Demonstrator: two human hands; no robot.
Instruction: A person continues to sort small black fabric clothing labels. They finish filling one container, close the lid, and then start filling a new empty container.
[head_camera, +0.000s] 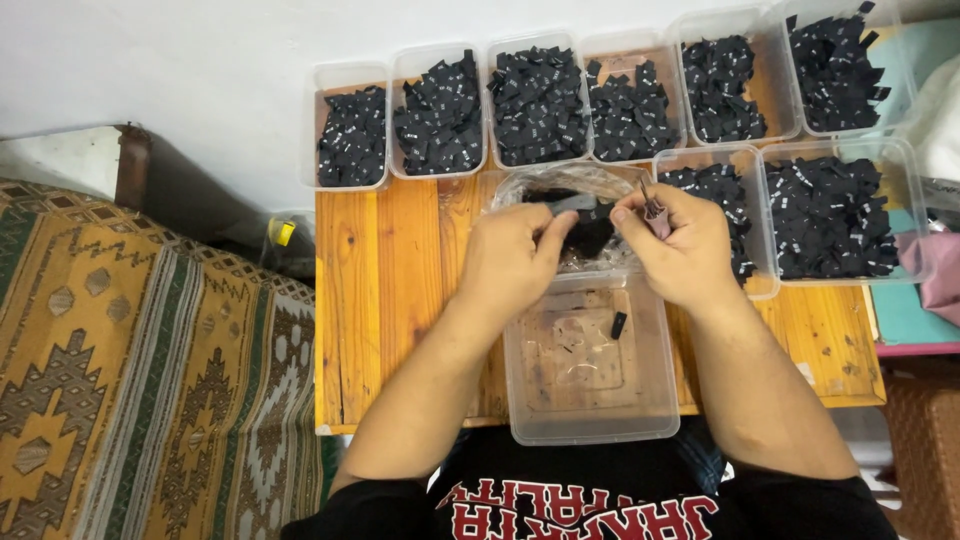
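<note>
My left hand (510, 258) and my right hand (680, 245) meet over a clear plastic bag (560, 185) of small black fabric labels. Both hands pinch a dark bunch of labels (590, 238) between them. My right hand also holds a small metal tool (652, 212), perhaps a clipper, against its fingers. Below the hands a clear plastic tub (590, 420) rests at the table's near edge, holding one black label (619, 325).
Several clear tubs of black labels line the back of the wooden table (380, 300), such as the leftmost tub (350, 135); two more (830, 215) stand at the right. A patterned rug (140, 370) covers the floor at left. A white wall lies behind.
</note>
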